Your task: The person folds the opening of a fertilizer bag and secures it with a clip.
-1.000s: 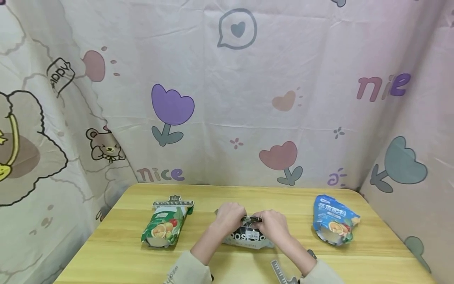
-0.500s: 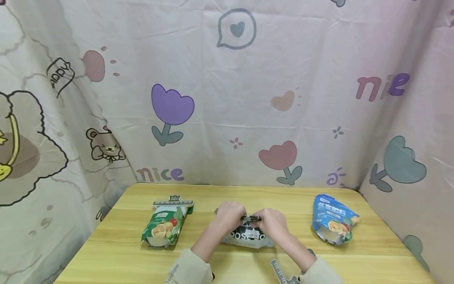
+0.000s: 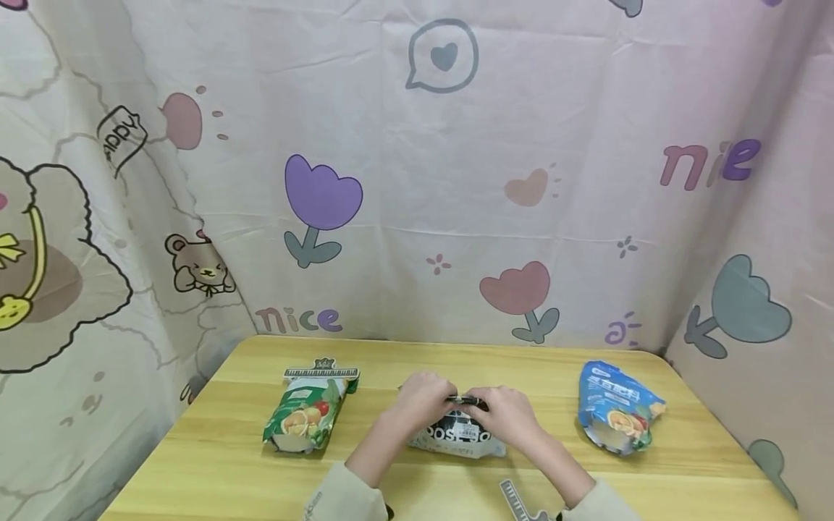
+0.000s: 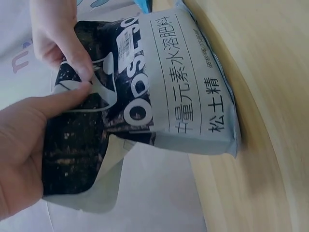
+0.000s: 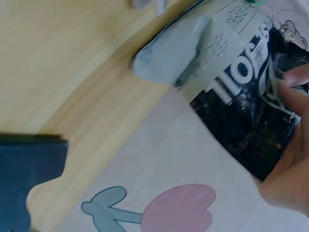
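A black and pale grey fertilizer bag (image 3: pixel 449 443) stands on the table in front of me. My left hand (image 3: pixel 422 399) grips its top edge on the left, thumb on the front face. On the other side my right hand (image 3: pixel 511 414) pinches the same edge. In the left wrist view, the two thumbs lie close together on the black upper part of the bag (image 4: pixel 169 72), and the top looks folded over at the hands. The right wrist view shows the right thumb and fingers around the bag's dark top (image 5: pixel 241 116). Some fingers are hidden behind the bag.
At left lies a green bag (image 3: pixel 302 420) with a piano-key patterned clip (image 3: pixel 321 373) across its top. A blue bag (image 3: pixel 615 409) lies at right. Another piano-key clip (image 3: pixel 516 501) rests near the right forearm. Printed cloth (image 3: pixel 404 181) hangs behind the wooden table (image 3: pixel 215 449).
Both hands keep hold of the bag's top edge; the right hand has turned slightly, its fingers shifting along the edge. The head view has shifted a little. The other bags stay put.
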A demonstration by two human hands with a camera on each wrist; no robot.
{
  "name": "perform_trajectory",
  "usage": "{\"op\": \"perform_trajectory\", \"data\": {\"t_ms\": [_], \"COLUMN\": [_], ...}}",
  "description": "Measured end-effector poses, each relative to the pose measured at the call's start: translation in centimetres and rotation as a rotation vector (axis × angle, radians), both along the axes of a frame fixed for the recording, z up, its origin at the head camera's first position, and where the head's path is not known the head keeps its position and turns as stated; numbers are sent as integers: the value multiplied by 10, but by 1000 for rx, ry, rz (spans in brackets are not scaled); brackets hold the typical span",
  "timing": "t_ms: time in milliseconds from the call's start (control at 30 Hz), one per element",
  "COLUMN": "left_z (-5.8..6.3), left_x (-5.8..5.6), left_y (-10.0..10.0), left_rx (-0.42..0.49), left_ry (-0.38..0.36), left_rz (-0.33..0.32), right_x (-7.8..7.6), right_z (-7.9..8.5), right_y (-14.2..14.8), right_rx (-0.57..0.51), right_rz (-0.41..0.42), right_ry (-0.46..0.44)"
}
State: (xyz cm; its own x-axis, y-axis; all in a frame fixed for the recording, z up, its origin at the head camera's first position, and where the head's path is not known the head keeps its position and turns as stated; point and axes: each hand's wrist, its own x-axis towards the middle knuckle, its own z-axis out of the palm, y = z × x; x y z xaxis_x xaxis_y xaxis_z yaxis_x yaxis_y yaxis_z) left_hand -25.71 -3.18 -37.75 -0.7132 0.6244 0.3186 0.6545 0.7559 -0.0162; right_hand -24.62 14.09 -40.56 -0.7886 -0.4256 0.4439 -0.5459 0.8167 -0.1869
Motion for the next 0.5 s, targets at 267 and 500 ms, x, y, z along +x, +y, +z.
{"op": "perform_trajectory", "data": {"t_ms": [267, 500], "left_z": [1, 3], "left_x": [-3, -1], "left_y": [-3, -16], "left_rx": [28, 73], "left_ry": [3, -115], "left_rz": [-68, -119], "right_x": [-1, 0], "right_z": [3, 7], "right_y": [5, 13], "right_rx": [-23, -30], "right_rz": [45, 144], "right_ry": [24, -118]}}
